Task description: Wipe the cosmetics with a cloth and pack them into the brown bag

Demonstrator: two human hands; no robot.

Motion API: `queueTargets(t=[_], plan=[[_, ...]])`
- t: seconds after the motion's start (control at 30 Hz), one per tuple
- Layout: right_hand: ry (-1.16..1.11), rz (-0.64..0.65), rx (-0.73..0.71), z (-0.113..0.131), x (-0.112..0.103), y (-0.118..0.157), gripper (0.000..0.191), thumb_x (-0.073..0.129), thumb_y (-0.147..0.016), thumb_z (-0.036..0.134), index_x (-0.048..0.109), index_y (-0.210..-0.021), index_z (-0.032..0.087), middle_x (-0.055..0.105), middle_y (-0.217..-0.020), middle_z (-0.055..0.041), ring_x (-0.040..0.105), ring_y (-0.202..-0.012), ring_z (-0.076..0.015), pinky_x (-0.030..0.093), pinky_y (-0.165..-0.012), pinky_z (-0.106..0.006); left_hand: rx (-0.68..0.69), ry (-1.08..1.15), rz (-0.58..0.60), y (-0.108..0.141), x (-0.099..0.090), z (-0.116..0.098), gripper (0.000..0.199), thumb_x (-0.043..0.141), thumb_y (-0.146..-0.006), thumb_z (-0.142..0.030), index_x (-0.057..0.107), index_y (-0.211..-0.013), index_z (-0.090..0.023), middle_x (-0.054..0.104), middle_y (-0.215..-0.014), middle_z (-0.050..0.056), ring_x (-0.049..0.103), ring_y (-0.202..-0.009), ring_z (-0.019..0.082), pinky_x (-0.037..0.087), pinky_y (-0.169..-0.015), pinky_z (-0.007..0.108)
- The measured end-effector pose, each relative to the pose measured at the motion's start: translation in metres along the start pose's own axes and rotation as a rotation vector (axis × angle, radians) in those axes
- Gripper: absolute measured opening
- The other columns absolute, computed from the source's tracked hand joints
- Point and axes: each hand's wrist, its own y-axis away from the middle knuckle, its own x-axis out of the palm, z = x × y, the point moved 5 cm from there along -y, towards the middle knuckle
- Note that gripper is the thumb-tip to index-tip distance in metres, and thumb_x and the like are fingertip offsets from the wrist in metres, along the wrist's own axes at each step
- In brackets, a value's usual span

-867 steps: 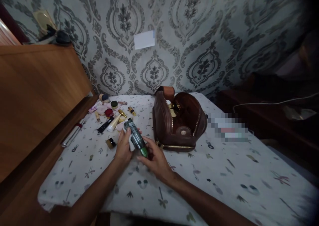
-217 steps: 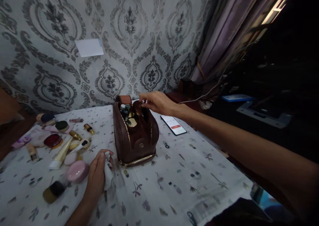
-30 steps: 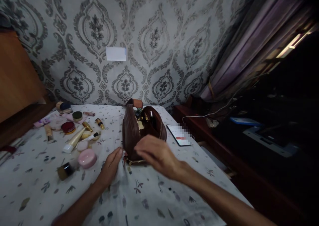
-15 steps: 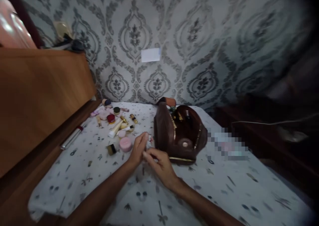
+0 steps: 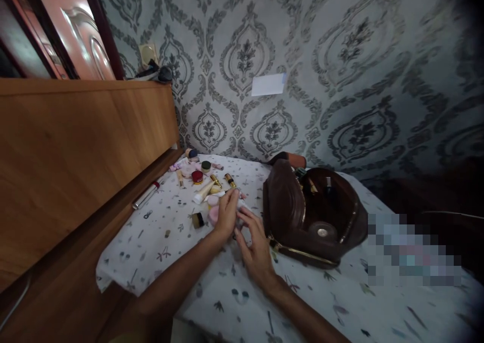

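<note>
My left hand point(image 5: 227, 213) is closed around a small whitish thing point(image 5: 242, 202) that I cannot make out, just in front of the cosmetics. Close beside it, my right hand point(image 5: 257, 247) has its thumb and fingers apart, with the fingertips near that thing. A pink round jar point(image 5: 214, 215) is partly hidden behind my left hand. To the right stands an open brown handbag point(image 5: 285, 202), with a few small items inside. A dark-lidded jar point(image 5: 197, 220) lies left of my left hand.
A red jar point(image 5: 197, 176), a cream tube point(image 5: 203, 192), a gold-capped bottle point(image 5: 230, 180) and other cosmetics lie farther back on the patterned cloth point(image 5: 159, 262). A wooden cabinet point(image 5: 86, 156) borders the left side. An orange and black object point(image 5: 297, 160) sits behind the bag.
The view has swung left, so everything appears farther right. My right hand's fingers have spread from their pinch, and my left hand now covers part of the pink jar.
</note>
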Motion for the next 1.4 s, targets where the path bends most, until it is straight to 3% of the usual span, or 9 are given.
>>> queueTargets(t=[0.13, 0.3, 0.47, 0.63, 0.8, 1.0, 1.13, 1.23, 1.4], plan=[[0.027, 0.029, -0.072, 0.001, 0.006, 0.009, 0.042, 0.049, -0.098, 0.018, 0.046, -0.140, 0.020, 0.059, -0.132, -0.0132, 0.055, -0.125, -0.0239, 0.047, -0.104, -0.043, 0.047, -0.025, 0.019, -0.006, -0.003, 0.001, 0.036, 0.053, -0.087, -0.053, 0.060, -0.074, -0.020, 0.060, -0.072, 0.002, 0.058, -0.076, 0.018, 0.046, -0.076, 0.030], [-0.047, 0.076, -0.011, -0.002, 0.004, 0.013, 0.028, 0.048, -0.098, 0.017, 0.057, -0.124, 0.021, 0.067, -0.114, -0.0102, 0.062, -0.108, -0.0223, 0.052, -0.093, -0.038, 0.156, -0.127, -0.027, -0.025, -0.022, -0.014, 0.028, 0.049, -0.090, -0.044, 0.064, -0.085, -0.020, 0.066, -0.082, 0.002, 0.061, -0.081, 0.018, 0.047, -0.078, 0.028], [-0.122, 0.129, 0.050, 0.000, 0.002, 0.012, 0.021, 0.047, -0.098, 0.016, 0.062, -0.112, 0.021, 0.068, -0.102, -0.0085, 0.064, -0.096, -0.0207, 0.054, -0.083, -0.033, 0.223, -0.356, -0.192, -0.064, -0.089, -0.031, 0.020, 0.051, -0.089, -0.034, 0.065, -0.091, -0.020, 0.069, -0.098, 0.004, 0.061, -0.101, 0.021, 0.045, -0.096, 0.032], [-0.158, 0.145, 0.070, 0.002, 0.002, 0.010, 0.018, 0.047, -0.099, 0.016, 0.063, -0.106, 0.020, 0.067, -0.096, -0.0069, 0.064, -0.091, -0.0195, 0.053, -0.082, -0.032, 0.029, -0.693, -0.363, -0.086, -0.165, -0.010, 0.014, 0.055, -0.090, -0.025, 0.066, -0.090, -0.017, 0.070, -0.097, 0.006, 0.062, -0.104, 0.024, 0.046, -0.100, 0.041], [-0.170, 0.151, 0.084, -0.001, 0.003, 0.011, 0.017, 0.048, -0.097, 0.016, 0.064, -0.102, 0.020, 0.068, -0.093, -0.0061, 0.064, -0.088, -0.0191, 0.052, -0.079, -0.030, -0.225, -1.015, -0.405, -0.089, -0.190, 0.017, 0.025, 0.064, -0.092, -0.036, 0.066, -0.105, -0.015, 0.068, -0.109, 0.007, 0.065, -0.100, 0.022, 0.053, -0.090, 0.045], [-0.167, 0.183, 0.114, -0.002, 0.002, 0.010, 0.020, 0.047, -0.097, 0.017, 0.066, -0.101, 0.021, 0.069, -0.093, -0.0062, 0.065, -0.088, -0.0200, 0.053, -0.078, -0.031, -0.193, -1.209, -0.296, -0.091, -0.166, 0.017, 0.026, 0.055, -0.096, -0.030, 0.064, -0.115, -0.016, 0.069, -0.114, 0.014, 0.064, -0.109, 0.029, 0.049, -0.091, 0.045], [-0.169, 0.206, 0.155, -0.004, 0.004, 0.010, 0.020, 0.046, -0.098, 0.020, 0.066, -0.102, 0.020, 0.069, -0.093, -0.0077, 0.065, -0.088, -0.0210, 0.054, -0.080, -0.033, -0.001, -1.195, 0.041, -0.089, -0.114, 0.011, 0.024, 0.052, -0.096, -0.031, 0.067, -0.113, -0.024, 0.072, -0.112, 0.006, 0.066, -0.107, 0.024, 0.047, -0.090, 0.032], [-0.175, 0.202, 0.170, -0.007, 0.005, 0.010, 0.019, 0.046, -0.098, 0.020, 0.065, -0.101, 0.020, 0.069, -0.093, -0.0077, 0.065, -0.088, -0.0207, 0.054, -0.080, -0.033, 0.097, -1.171, 0.302, -0.082, -0.067, 0.012, 0.021, 0.069, -0.085, -0.035, 0.071, -0.106, -0.029, 0.074, -0.109, 0.001, 0.066, -0.105, 0.022, 0.046, -0.089, 0.027], [-0.168, 0.222, 0.173, -0.009, 0.006, 0.011, 0.020, 0.046, -0.098, 0.021, 0.065, -0.100, 0.020, 0.069, -0.093, -0.0072, 0.065, -0.088, -0.0206, 0.054, -0.079, -0.033, 0.161, -1.193, 0.403, -0.071, -0.021, 0.016, 0.018, 0.080, -0.069, -0.019, 0.072, -0.085, -0.022, 0.074, -0.094, 0.008, 0.068, -0.099, 0.028, 0.046, -0.088, 0.032]])
